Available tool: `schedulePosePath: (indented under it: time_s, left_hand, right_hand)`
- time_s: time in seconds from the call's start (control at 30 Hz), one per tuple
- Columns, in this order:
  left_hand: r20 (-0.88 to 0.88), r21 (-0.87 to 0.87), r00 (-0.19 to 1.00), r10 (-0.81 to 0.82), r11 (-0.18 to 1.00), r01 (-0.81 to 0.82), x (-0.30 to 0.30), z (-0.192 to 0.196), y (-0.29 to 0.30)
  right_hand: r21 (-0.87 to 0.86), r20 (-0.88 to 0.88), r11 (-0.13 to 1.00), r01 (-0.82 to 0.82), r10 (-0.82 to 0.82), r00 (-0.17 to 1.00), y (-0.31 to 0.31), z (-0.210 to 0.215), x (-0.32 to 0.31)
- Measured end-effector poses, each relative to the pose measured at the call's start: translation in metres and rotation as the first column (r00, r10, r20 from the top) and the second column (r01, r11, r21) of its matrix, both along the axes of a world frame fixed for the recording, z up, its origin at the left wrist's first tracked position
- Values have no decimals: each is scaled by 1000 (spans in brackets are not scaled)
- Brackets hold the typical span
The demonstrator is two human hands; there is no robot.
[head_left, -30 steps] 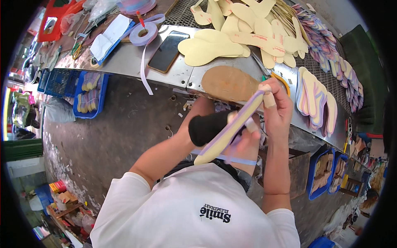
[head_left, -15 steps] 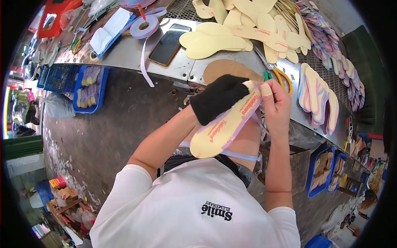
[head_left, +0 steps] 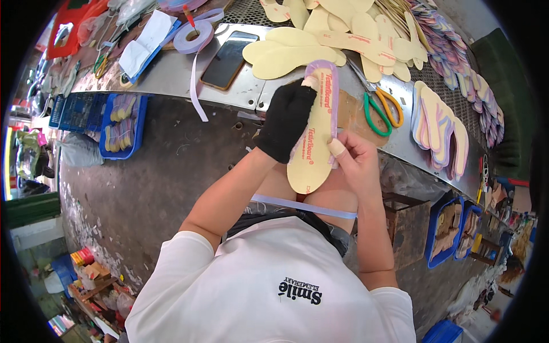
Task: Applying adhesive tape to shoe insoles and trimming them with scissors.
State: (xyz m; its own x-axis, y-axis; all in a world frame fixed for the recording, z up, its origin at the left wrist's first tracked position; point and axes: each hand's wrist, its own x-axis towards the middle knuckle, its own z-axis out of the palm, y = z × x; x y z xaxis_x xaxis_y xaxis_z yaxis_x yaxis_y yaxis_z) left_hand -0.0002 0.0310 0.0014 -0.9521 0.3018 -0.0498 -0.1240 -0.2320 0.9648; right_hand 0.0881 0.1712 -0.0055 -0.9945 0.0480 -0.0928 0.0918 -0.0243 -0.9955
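Note:
A pale yellow shoe insole board with red printing stands almost upright above my lap. Lavender tape borders its top and right edge. My left hand, in a black fingerless glove, is closed around the board's left side, its thumb on the face near the top. My right hand is bare and pinches the tape at the board's right edge, with a wrap on the thumb. Across my thighs runs a lavender strip; whether it joins the board's tape is hidden. Scissors with green and orange handles lie beyond my right hand.
On the metal bench are a phone, a lavender tape roll, loose yellow insole boards and an edged stack. Blue baskets stand left and right. A brown insole-shaped piece lies behind the board.
The board has turned from slanting to nearly upright, its top moving away from me. My right hand has slid down from its top end to lower on the right edge, uncovering the scissors.

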Motion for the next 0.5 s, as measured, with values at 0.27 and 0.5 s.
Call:
schedulePosePath:
  time_s: [0.27, 0.5]
  left_hand:
    - [173, 11, 930, -324, 945, 327, 13, -15, -9]
    - [118, 232, 656, -746, 663, 712, 17, -24, 6]
  right_hand:
    - [6, -95, 991, 132, -130, 987, 10, -7, 3]
    - [726, -571, 599, 336, 254, 781, 80, 12, 9]
